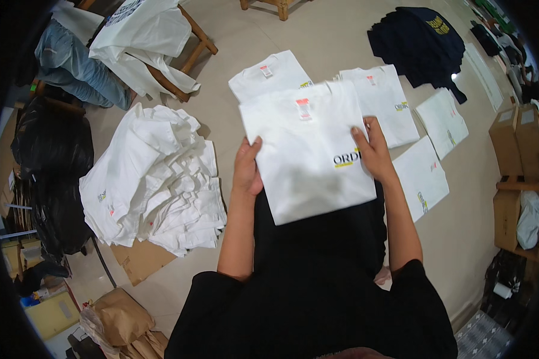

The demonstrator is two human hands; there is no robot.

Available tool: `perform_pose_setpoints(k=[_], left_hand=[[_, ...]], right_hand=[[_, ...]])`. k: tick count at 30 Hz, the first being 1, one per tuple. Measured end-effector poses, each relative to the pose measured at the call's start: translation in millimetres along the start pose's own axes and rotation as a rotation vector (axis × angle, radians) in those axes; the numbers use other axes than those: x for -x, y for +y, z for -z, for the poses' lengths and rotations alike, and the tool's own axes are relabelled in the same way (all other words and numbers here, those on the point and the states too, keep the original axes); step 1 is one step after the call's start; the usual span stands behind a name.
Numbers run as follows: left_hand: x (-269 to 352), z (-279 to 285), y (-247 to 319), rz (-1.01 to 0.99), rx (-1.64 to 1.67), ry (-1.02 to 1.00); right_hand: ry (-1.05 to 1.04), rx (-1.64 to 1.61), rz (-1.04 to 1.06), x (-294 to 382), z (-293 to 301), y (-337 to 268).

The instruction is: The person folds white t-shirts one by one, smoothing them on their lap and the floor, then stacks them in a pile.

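Note:
A folded white T-shirt [310,179] with a red-and-white neck label and a printed chest mark is held up flat before me. My left hand [248,166] grips its left edge, thumb on top. On the right edge, my right hand [373,150] holds it the same way, thumb over the front. Beyond it on the floor lie a folded white shirt [269,78] at the upper left and a stack of folded white shirts [386,112] at the upper right. Two more folded white shirts [442,119] [424,179] lie at the right, angled.
A large loose pile of white shirts [152,179] lies left, partly on cardboard [143,262]. Dark shirts [417,45] are heaped upper right. A person's jeans [72,63] show by a wooden stool [197,45]. Black bags [54,143] and cardboard boxes [505,143] line the sides.

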State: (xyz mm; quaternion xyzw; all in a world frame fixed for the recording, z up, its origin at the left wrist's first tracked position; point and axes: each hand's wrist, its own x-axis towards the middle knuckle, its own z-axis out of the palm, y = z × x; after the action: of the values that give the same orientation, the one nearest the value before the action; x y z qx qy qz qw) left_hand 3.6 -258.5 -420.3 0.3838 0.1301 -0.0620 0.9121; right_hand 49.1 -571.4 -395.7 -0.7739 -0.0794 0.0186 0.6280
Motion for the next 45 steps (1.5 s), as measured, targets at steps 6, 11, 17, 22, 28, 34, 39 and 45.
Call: perform_pose_setpoints(k=[6, 11, 17, 22, 28, 34, 39, 45], left_hand=[[-84.0, 5.6, 66.1, -0.262, -0.02, 0.022], [-173.7, 52.9, 63.8, -0.244, -0.083, 0.035], [-252.9, 143.0, -16.9, 0.059, -0.279, 0.409], [-254.0, 140.1, -18.8, 0.007, -0.392, 0.546], [-267.3, 152.6, -41.2, -0.136, -0.717, 0.745], [-319.0, 187.6, -2.5, -0.241, -0.586, 0.695], [-349.5, 190.2, 1.3, -0.421, -0.756, 0.746], [-347.0, 147.9, -21.7, -0.877, -1.466, 0.684]], right_hand=[[-0.17, -0.054, 0.048, -157.9, -31.6, -10.4], [-0.27, -0.146, -0.084, -260.5, -67.5, 68.1], [-0.099, 0.115, -0.198, -271.7, -87.4, 239.0], [0.036, 0.361, -0.161, -243.5, -95.6, 219.7], [0.161, 0.569, 0.077, -223.1, -98.8, 211.2], [0.214, 0.687, 0.123, -215.7, -105.0, 233.4], [0.254, 0.751, 0.139, -210.2, -105.4, 239.9], [0.263, 0.793, 0.024, -203.5, -104.9, 232.1]])
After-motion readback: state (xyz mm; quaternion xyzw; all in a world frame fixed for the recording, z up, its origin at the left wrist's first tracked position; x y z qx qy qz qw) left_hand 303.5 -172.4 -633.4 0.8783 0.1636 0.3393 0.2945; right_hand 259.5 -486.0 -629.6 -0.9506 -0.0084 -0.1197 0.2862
